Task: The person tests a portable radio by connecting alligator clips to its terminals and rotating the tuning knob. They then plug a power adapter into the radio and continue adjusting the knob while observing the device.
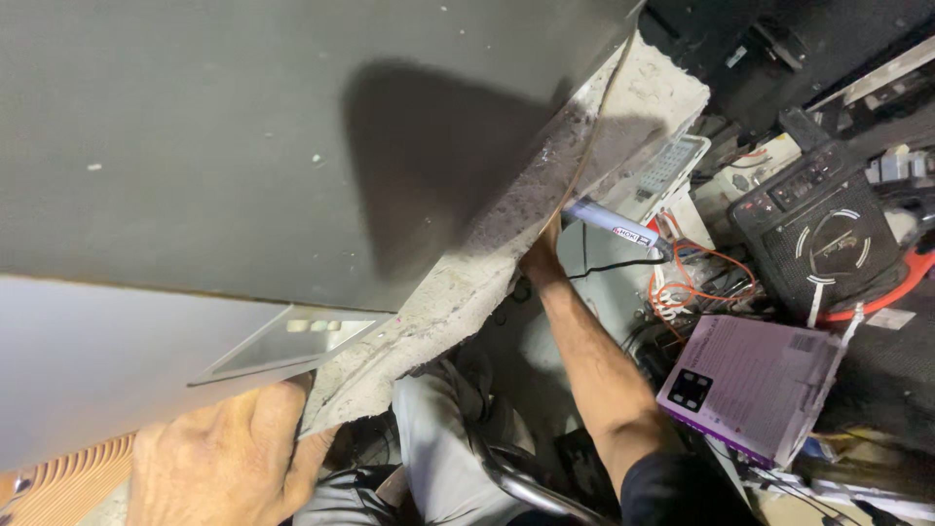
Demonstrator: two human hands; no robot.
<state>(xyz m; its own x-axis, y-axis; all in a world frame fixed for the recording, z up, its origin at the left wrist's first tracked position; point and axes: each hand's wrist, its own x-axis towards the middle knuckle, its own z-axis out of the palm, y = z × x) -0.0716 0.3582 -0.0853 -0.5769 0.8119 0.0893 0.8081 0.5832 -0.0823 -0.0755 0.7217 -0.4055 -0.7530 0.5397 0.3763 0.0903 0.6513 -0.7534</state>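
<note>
1. The panel, a big dark grey sheet with a crumbly pale backing along its lower edge, fills the upper left of the view and is tilted up. To handle it well, it should be carried by its firm face, I judge, because that ragged edge looks apt to break off.
2. The box, purple and flat, lies well right of the panel's lower edge among loose clutter. The speaker sits above the box, also clear of the panel.
3. The left hand is curled shut on the panel at its lower corner, fingers wrapped over the edge beside a shiny metal bracket. A steady grip here keeps the sheet from swinging.
4. The right hand is pressed against the panel's edge farther up; it is mostly hidden, so I cannot tell how it is closed.
5. The marker juts out from that hand, just off the panel's edge. Its tip should stay clear of the orange wires below it.
</note>
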